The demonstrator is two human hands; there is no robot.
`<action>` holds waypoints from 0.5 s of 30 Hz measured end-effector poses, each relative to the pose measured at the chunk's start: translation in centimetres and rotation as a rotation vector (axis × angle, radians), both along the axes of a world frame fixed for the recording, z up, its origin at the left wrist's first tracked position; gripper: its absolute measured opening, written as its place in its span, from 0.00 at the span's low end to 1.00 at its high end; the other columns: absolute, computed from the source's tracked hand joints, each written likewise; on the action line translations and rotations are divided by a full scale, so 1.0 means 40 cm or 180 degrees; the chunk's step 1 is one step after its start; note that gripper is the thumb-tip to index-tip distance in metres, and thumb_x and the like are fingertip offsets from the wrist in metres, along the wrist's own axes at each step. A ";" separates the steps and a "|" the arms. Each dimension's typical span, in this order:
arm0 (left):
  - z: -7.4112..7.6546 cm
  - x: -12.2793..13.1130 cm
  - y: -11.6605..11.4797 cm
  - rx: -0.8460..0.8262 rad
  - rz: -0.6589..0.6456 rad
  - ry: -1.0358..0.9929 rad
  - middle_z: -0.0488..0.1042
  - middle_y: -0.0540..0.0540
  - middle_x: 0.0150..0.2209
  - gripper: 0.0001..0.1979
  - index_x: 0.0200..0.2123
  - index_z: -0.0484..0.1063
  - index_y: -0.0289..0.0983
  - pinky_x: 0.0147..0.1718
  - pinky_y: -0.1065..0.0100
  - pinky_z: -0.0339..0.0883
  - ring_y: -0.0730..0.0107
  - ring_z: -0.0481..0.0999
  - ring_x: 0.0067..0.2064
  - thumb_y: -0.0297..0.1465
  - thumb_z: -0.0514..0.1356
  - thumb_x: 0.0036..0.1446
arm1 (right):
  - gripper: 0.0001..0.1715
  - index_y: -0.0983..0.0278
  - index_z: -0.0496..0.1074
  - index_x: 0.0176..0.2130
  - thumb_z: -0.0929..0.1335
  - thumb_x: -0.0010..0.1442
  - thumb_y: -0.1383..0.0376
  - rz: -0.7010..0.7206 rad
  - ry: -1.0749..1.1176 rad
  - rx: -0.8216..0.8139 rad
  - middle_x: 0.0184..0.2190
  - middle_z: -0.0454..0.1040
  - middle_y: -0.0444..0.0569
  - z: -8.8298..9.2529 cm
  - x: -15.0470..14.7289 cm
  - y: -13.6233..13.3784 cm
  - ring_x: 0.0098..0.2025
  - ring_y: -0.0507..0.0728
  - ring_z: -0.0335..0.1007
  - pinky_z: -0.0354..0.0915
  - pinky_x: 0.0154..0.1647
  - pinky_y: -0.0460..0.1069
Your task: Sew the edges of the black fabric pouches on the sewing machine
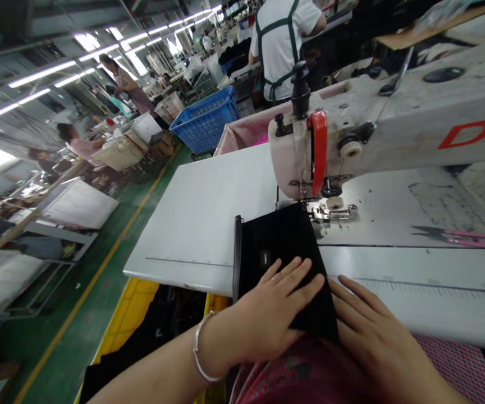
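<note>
A black fabric piece (284, 235) with a small dark label (265, 258) lies on the sewing table, its far corner at the presser foot (330, 211) of the sewing machine (377, 123). A dark strip, perhaps a zipper (237, 252), runs along its left edge. My left hand (280, 303) rests flat on the fabric, fingers spread, with a ring and a silver bracelet (200, 348). Along the fabric's right edge lies my right hand (369, 320), fingers stretched out and touching that edge. The fabric's near end is hidden by my hands and clothing.
Pink-handled scissors (470, 235) lie right of the needle area. Below the table's left side is a yellow crate (131, 308) with black fabric. Beyond the white table (209, 207) stand a pink cloth-lined bin (242, 132) and a blue crate (206, 120). Several people work farther off.
</note>
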State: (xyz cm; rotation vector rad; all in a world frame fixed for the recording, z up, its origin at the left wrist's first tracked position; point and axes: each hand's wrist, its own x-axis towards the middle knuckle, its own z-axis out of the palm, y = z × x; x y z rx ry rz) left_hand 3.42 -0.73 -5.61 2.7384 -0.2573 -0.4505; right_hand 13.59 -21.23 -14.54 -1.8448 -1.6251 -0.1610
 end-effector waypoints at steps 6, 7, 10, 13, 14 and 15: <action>0.002 -0.002 0.005 0.0199 -0.0044 0.0043 0.41 0.36 0.76 0.39 0.73 0.48 0.39 0.72 0.38 0.44 0.50 0.38 0.77 0.31 0.61 0.63 | 0.11 0.57 0.77 0.47 0.66 0.69 0.62 -0.0616 0.1161 -0.0120 0.41 0.82 0.47 -0.016 -0.036 -0.079 0.39 0.57 0.80 0.77 0.39 0.52; -0.003 -0.007 -0.004 0.0312 -0.0017 -0.0003 0.41 0.36 0.76 0.40 0.73 0.48 0.39 0.72 0.38 0.45 0.49 0.38 0.77 0.31 0.62 0.62 | 0.12 0.56 0.78 0.47 0.66 0.69 0.58 -0.0722 0.1494 -0.0334 0.40 0.82 0.47 -0.026 -0.045 -0.082 0.37 0.58 0.80 0.77 0.38 0.52; -0.021 -0.026 -0.040 0.0603 0.0108 -0.0269 0.47 0.35 0.75 0.40 0.72 0.51 0.38 0.71 0.38 0.49 0.45 0.46 0.76 0.33 0.64 0.61 | 0.17 0.56 0.78 0.49 0.64 0.69 0.53 -0.0654 0.2843 -0.0832 0.40 0.82 0.48 -0.049 -0.065 -0.067 0.37 0.59 0.80 0.76 0.38 0.53; -0.045 -0.050 -0.076 0.0625 0.0125 -0.0993 0.66 0.36 0.67 0.26 0.65 0.64 0.35 0.66 0.49 0.62 0.50 0.65 0.68 0.31 0.60 0.65 | 0.17 0.58 0.79 0.43 0.66 0.67 0.51 -0.0600 0.4054 -0.0874 0.34 0.80 0.46 -0.045 -0.074 -0.041 0.34 0.58 0.75 0.72 0.34 0.50; -0.056 -0.059 -0.086 0.0560 0.0110 -0.1296 0.73 0.39 0.61 0.21 0.62 0.68 0.35 0.62 0.54 0.67 0.55 0.71 0.62 0.29 0.59 0.67 | 0.17 0.59 0.78 0.38 0.68 0.64 0.50 -0.0643 0.4292 -0.0853 0.31 0.78 0.45 -0.039 -0.076 -0.034 0.32 0.57 0.73 0.70 0.31 0.49; -0.067 -0.067 -0.095 0.0469 0.0096 -0.1585 0.78 0.42 0.55 0.17 0.58 0.71 0.36 0.56 0.59 0.71 0.60 0.76 0.55 0.28 0.58 0.67 | 0.17 0.60 0.77 0.34 0.69 0.62 0.49 -0.0679 0.4464 -0.0849 0.28 0.76 0.45 -0.033 -0.077 -0.030 0.30 0.56 0.71 0.67 0.29 0.49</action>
